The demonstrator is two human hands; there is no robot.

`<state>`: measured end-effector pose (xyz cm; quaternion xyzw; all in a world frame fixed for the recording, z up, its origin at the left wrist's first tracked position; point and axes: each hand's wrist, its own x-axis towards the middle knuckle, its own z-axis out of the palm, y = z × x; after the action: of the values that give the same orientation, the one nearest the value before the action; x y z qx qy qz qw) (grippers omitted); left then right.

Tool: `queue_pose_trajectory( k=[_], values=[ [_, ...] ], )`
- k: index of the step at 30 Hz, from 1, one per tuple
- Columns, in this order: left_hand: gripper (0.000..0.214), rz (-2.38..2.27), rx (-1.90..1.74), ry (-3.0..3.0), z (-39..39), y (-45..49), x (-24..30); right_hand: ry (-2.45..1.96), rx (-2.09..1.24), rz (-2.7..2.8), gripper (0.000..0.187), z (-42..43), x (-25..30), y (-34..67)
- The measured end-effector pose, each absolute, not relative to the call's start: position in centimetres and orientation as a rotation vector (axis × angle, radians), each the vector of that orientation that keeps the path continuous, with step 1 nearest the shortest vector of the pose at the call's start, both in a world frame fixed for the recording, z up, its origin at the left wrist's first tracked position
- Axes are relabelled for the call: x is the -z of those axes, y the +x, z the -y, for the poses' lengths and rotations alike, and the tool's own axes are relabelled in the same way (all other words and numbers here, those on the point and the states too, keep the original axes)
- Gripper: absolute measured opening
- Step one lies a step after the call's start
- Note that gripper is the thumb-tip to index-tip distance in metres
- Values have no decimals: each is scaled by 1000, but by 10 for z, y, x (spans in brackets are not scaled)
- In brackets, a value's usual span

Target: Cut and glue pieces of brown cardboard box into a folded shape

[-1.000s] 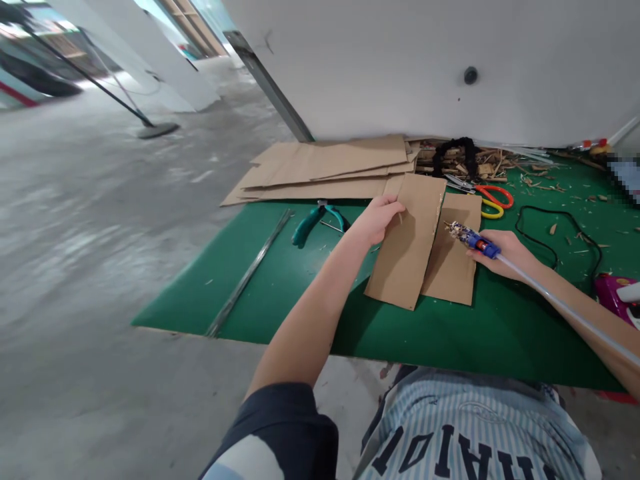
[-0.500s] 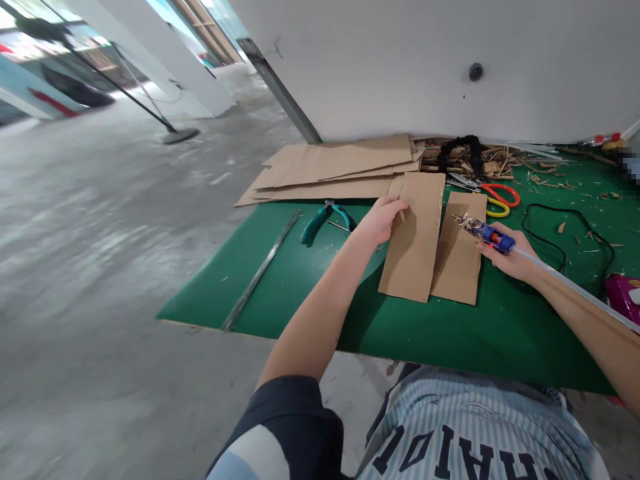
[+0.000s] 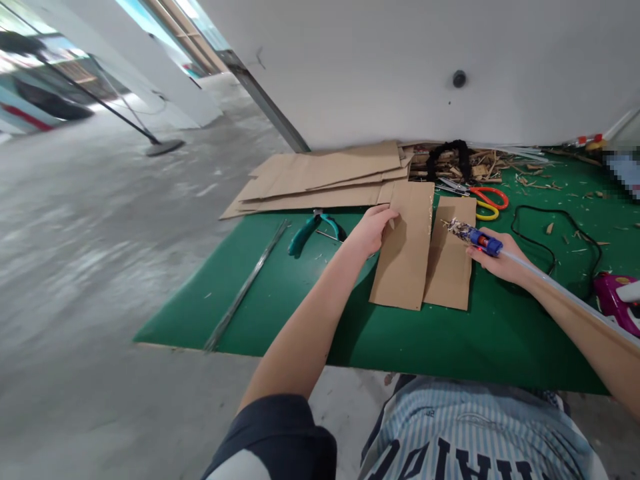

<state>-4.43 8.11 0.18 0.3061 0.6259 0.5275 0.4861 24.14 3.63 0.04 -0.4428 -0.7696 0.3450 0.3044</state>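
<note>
Left hand (image 3: 373, 230) grips a brown rectangular cardboard panel (image 3: 404, 257) over the green bench (image 3: 500, 347), seemingly to steady it; right hand (image 3: 507, 259) holds a blue cylindrical glue gun (image 3: 486, 243), tip leftward toward the panel.

Your one view comes from your own head, facing forward and down: past your shirt (image 3: 475, 433) at bottom right, over your left hand (image 3: 373, 230) and right hand (image 3: 506, 261), near, across the surface (image 3: 410, 343) to the wall (image 3: 390, 67) at upper right, with floor (image 3: 90, 253) filling the left.
</note>
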Motion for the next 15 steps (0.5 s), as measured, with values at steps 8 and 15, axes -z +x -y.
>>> queue_pose_trajectory(
  k=[8, 15],
  values=[
    [38, -1513, -1276, 722, -78, -41, -7, -1167, -917, 2056, 38, -36, -2, 242],
    [32, -1514, -1280, 748, -79, -42, -7, -1141, -908, 2082, 36, -35, -6, 241]
  ],
)
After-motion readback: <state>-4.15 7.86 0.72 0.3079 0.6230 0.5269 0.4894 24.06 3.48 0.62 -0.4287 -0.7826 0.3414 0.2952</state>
